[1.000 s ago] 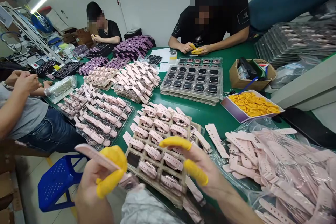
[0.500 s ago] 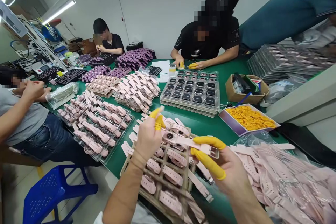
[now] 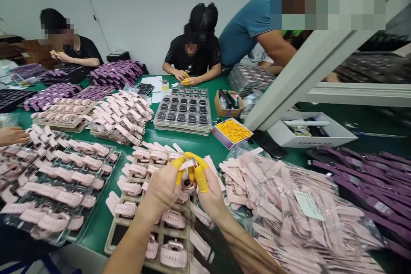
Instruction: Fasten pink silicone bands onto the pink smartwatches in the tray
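Both hands wear yellow finger cots and meet over a tray (image 3: 112, 239) of pink watches. My left hand (image 3: 163, 182) pinches the pale pink strap of a smartwatch (image 3: 187, 164). From the other side, my right hand (image 3: 208, 186) grips the same watch near the strap's buckle end, its fingers closed. The strap is bent into a loop, and the dark round back of the watch shows below the fingertips. Fingers partly hide the buckle. Watches with looped pink straps sit in the tray's compartments beneath, and loose straps stick out along its sides.
Bagged pink straps (image 3: 289, 205) lie at right, beside purple straps (image 3: 356, 188). A box of yellow finger cots (image 3: 233, 132) and stacked trays of black watch faces (image 3: 183, 113) stand ahead. More pink watches (image 3: 73, 175) fill trays at left. Co-workers sit across the green table.
The view has turned right. The watch was stretched out between my hands; now my hands are close together and its strap is bent round.
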A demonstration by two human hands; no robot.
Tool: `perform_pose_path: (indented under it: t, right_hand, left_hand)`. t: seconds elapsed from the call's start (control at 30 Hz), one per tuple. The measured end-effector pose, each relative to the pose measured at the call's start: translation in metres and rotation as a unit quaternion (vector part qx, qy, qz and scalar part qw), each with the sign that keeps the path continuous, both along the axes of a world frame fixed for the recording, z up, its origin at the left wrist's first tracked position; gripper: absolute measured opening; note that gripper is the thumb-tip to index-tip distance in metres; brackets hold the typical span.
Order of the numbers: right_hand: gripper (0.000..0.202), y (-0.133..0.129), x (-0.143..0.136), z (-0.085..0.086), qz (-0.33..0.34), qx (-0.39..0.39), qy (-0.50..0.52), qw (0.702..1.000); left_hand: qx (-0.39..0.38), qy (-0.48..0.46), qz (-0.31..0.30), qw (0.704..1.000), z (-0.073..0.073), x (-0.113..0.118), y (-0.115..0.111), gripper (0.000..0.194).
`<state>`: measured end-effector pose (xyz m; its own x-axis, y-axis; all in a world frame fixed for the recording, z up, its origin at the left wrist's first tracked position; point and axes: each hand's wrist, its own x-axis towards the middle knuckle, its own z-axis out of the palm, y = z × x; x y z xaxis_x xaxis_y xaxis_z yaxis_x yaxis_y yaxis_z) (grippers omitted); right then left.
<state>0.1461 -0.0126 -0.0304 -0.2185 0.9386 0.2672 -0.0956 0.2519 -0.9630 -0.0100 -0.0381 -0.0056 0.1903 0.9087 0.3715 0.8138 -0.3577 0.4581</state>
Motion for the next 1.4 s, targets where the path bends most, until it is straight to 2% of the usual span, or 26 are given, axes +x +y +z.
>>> perform_pose_path:
  t: [0.07,0.33,0.53,0.63,0.77,0.9,1.0,1.07,1.17,1.27,1.4]
  right_hand:
    - [0.040,0.002,0.000,0.000,0.005,-0.013,0.016,1.000]
    - [0.026,0.007,-0.003,-0.005,0.031,-0.055,0.145,0.987]
    - [0.030,0.005,-0.008,-0.008,-0.006,-0.083,0.150,0.985]
    - [0.034,0.006,-0.007,-0.005,0.005,-0.079,0.133,0.988]
    - [0.037,0.011,-0.003,0.000,0.023,-0.075,0.109,0.991]
    - [0.036,0.013,-0.002,0.002,0.043,-0.084,0.102,0.990]
    - [0.034,0.011,-0.002,0.002,0.045,-0.070,0.074,0.994]
    - [0.029,0.010,0.000,0.002,0.020,-0.030,0.019,0.999]
    - [0.021,0.010,0.006,0.001,-0.025,0.096,-0.069,0.993]
    - [0.022,0.010,0.008,0.000,-0.029,0.201,-0.125,0.971]
    - [0.025,0.006,0.004,0.001,-0.014,0.231,-0.181,0.956]
  left_hand:
    - [-0.001,0.015,-0.003,1.000,0.002,0.001,0.000,0.043]
    - [-0.015,0.151,0.054,0.987,0.007,0.007,-0.004,0.042]
    - [0.005,0.222,0.079,0.972,0.005,0.016,-0.008,0.031]
    - [0.033,0.221,0.076,0.972,0.002,0.018,-0.007,0.026]
    - [0.081,0.187,0.071,0.977,-0.002,0.016,-0.004,0.024]
    - [0.077,0.147,0.094,0.982,-0.006,0.015,-0.003,0.026]
    - [0.056,0.076,0.056,0.994,-0.004,0.014,-0.006,0.028]
    - [0.027,-0.014,0.002,1.000,0.001,0.013,-0.009,0.031]
    - [-0.018,-0.137,-0.055,0.989,0.010,0.011,-0.009,0.041]
    - [0.011,-0.165,-0.038,0.985,0.013,0.012,-0.005,0.041]
    - [0.090,-0.197,0.028,0.976,0.006,0.010,-0.003,0.035]
